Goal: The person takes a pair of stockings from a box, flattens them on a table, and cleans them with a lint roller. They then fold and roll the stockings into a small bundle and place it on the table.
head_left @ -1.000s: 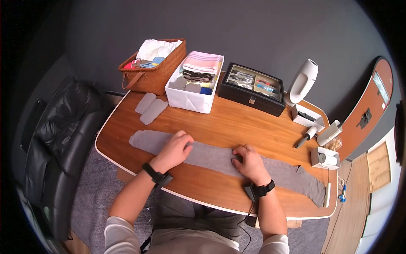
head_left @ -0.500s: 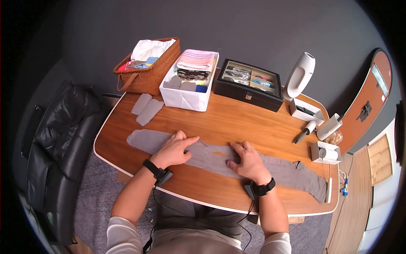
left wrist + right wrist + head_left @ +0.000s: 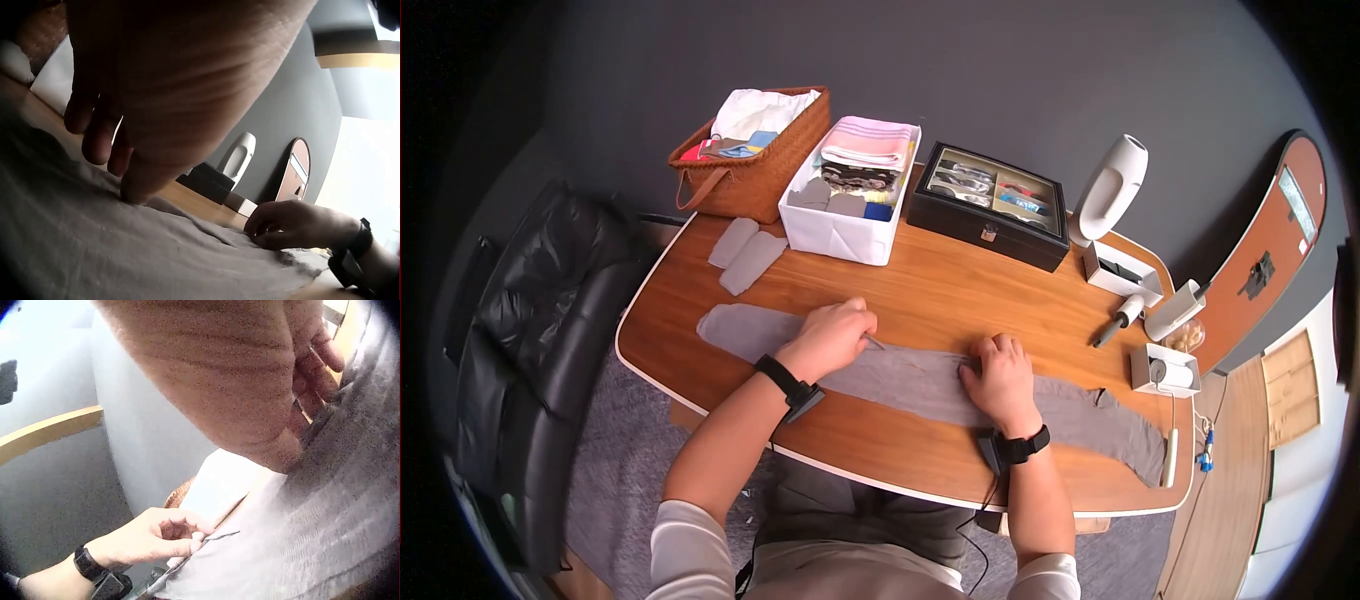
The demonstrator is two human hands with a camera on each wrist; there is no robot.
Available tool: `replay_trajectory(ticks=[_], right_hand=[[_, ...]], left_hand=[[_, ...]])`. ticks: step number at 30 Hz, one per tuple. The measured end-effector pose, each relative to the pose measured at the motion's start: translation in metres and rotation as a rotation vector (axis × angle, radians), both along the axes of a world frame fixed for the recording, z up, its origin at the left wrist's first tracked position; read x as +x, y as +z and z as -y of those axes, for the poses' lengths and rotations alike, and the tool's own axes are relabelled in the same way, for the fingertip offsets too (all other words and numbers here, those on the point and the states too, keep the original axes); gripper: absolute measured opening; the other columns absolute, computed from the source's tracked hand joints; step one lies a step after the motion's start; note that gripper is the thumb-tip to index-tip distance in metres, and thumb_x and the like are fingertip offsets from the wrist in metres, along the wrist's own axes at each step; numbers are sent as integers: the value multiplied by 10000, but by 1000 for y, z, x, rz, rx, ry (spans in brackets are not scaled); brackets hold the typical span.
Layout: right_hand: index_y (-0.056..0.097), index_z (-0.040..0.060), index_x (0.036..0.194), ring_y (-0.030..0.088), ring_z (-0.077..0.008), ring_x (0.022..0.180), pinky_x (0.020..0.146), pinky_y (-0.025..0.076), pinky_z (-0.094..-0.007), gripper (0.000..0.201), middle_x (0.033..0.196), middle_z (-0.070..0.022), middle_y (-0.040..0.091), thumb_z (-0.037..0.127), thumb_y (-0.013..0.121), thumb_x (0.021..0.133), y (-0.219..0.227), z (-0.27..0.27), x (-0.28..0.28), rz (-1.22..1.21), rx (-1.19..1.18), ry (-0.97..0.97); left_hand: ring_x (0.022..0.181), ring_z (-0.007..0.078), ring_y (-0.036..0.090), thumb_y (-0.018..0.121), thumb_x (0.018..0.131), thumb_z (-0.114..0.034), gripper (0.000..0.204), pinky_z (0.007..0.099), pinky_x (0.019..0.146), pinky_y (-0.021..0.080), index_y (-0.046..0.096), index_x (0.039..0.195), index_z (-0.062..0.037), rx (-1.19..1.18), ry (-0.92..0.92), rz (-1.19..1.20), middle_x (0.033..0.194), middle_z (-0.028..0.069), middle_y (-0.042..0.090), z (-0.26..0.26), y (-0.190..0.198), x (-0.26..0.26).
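A long, flat grey garment [image 3: 900,378] of thin, wrinkled cloth lies stretched across the table, narrow and rounded at its left end. At its far edge, left of the middle, my left hand [image 3: 832,338] pinches the cloth between thumb and fingertips; the right wrist view shows this left hand [image 3: 153,537] with a small fold at its fingertips. Further right, my right hand [image 3: 1002,382] grips the same edge with bent fingers and thumb. The left wrist view shows this right hand [image 3: 300,225] low over the cloth.
Two grey cloth rolls [image 3: 753,262] lie at the back left. Behind stand a wicker basket [image 3: 795,140], a white bin [image 3: 835,236] of folded cloths and a black glasses case [image 3: 980,228]. On the right are a white vase-like object [image 3: 1112,190], a lint roller [image 3: 1122,320] and small boxes.
My left hand, its index finger stretched out half a second ago, now pinches the cloth's far edge. My right hand has shifted slightly right. A gap showing wood between the hands has closed.
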State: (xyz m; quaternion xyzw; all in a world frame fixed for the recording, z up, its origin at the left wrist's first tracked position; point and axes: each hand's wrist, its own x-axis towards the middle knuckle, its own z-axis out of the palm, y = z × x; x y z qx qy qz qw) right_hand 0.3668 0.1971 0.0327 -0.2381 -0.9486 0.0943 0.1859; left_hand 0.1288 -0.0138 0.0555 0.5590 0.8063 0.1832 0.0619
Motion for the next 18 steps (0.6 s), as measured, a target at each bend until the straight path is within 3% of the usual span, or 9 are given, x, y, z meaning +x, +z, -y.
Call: replay_trajectory(ticks=[4, 10, 13, 16, 18], right_hand=[[749, 75, 1090, 650, -390, 1143, 983, 535, -495, 306, 1133, -153, 700, 207, 858, 836, 3, 0, 2, 8, -12, -2], [744, 74, 1143, 651, -390, 1157, 1001, 533, -496, 349, 1156, -157, 696, 208, 858, 842, 2, 3, 1, 23, 3, 13], [725, 83, 1188, 635, -376, 1210, 1024, 522, -496, 386, 1207, -143, 681, 246, 845, 859, 0, -1, 2, 69, -8, 24], [719, 87, 1199, 631, -372, 1223, 1026, 524, -498, 394, 1219, -138, 677, 248, 845, 861, 0, -1, 4, 78, -20, 18], [717, 91, 1202, 631, -371, 1224, 1024, 526, -500, 396, 1222, -136, 677, 248, 844, 862, 0, 0, 3, 91, -9, 13]], left_hand=[[1036, 398, 721, 713, 989, -90, 62, 508, 841, 577, 657, 1016, -81, 91, -22, -43, 1141, 119, 729, 0, -8, -2], [1035, 410, 722, 675, 1008, -64, 191, 524, 841, 575, 607, 1184, -91, 167, 61, 2, 1152, 155, 739, 9, -10, 0], [1049, 411, 725, 687, 997, -56, 171, 517, 841, 577, 644, 1162, -73, 246, -6, 16, 1176, 164, 735, 12, -12, -3], [1093, 373, 721, 706, 962, -37, 171, 494, 924, 564, 689, 1129, -71, 20, -29, -82, 1171, 155, 727, 17, -4, -7], [1135, 347, 701, 720, 930, -30, 160, 477, 1008, 531, 700, 1082, -76, 17, -26, -328, 1151, 138, 719, 18, 1, -9]])
